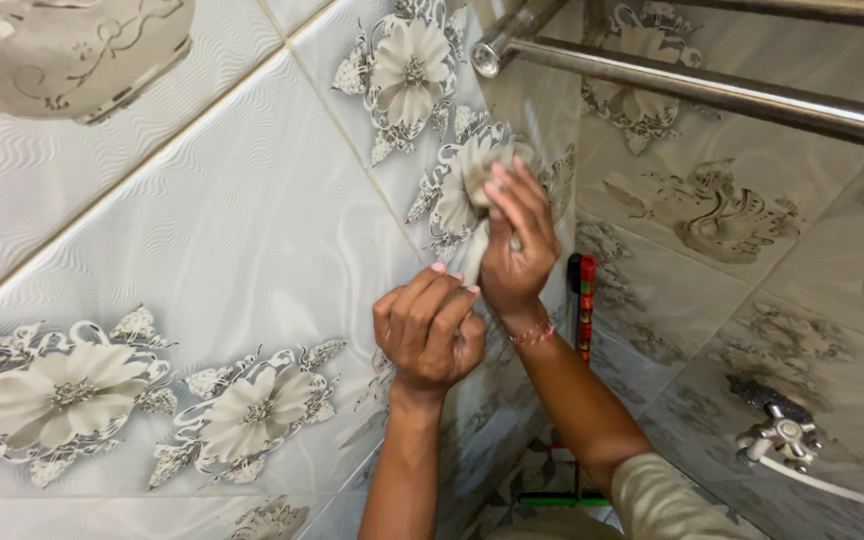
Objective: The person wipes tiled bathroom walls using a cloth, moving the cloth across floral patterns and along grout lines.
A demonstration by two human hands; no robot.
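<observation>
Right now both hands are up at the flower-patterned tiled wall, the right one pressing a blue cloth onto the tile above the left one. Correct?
Not quite. The head view shows the cloth is grey, not blue. Otherwise it holds: the right hand presses it onto the flower-patterned tiled wall, above the left hand.

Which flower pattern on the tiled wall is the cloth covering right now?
The upper-right flower, just beside the wall corner; the grey cloth in the right hand overlaps it. The others are uncovered.

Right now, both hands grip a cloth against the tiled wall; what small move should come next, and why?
Probably twist the cloth tighter: the right hand grips its bunched top, the left hand its lower end, so it is stretched between them against the tiled wall.
</observation>
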